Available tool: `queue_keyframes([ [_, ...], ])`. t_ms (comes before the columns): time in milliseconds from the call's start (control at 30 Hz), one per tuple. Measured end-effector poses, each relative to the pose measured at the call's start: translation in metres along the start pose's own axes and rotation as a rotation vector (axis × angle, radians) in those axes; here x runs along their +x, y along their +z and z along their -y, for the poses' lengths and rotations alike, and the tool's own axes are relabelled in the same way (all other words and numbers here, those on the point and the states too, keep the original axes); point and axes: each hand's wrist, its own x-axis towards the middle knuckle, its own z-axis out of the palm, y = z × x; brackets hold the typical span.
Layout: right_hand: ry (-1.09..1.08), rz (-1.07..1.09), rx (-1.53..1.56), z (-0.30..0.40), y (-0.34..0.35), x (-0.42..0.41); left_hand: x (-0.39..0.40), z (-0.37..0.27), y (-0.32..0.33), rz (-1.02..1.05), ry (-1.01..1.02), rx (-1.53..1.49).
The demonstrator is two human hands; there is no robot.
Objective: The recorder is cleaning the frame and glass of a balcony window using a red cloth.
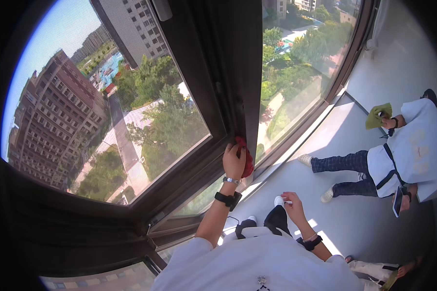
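My left hand [234, 160] grips a bunched red cloth [247, 160] against the dark window frame [249, 91], near the lower corner of a screened window sash [200, 145]. Some of the cloth is hidden behind my fingers. My right hand [292, 206] hangs in front of my body over the floor, its fingers bent and loosely apart, with nothing seen in it. A watch and a black strap with a small device are on my left wrist; a bracelet and a black strap are on the right one.
At the right stands a person [404, 145] with a green cloth [378, 116] in one hand and a phone [397, 202] in the other. Part of another person [375, 269] shows at the lower right. A large window pane [298, 72] and a white wall [393, 54] rise beyond the pale floor [262, 196].
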Motion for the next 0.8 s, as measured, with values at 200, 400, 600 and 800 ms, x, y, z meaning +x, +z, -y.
queue_keyframes([
  [200,-0.060,-0.079,-0.091,0.018,-0.003,0.004,0.049,-0.078,-0.040,-0.285,0.069,-0.185],
  [400,-0.042,-0.113,-0.096,-0.001,-0.004,-0.009,0.076,-0.076,-0.016,-0.439,0.292,-0.134],
  [600,-0.020,-0.111,-0.099,-0.016,-0.009,-0.015,0.034,-0.037,0.007,-0.307,0.145,-0.040],
  [800,-0.062,-0.029,-0.151,0.004,-0.006,0.001,0.023,-0.029,-0.009,-0.124,0.095,0.198],
])
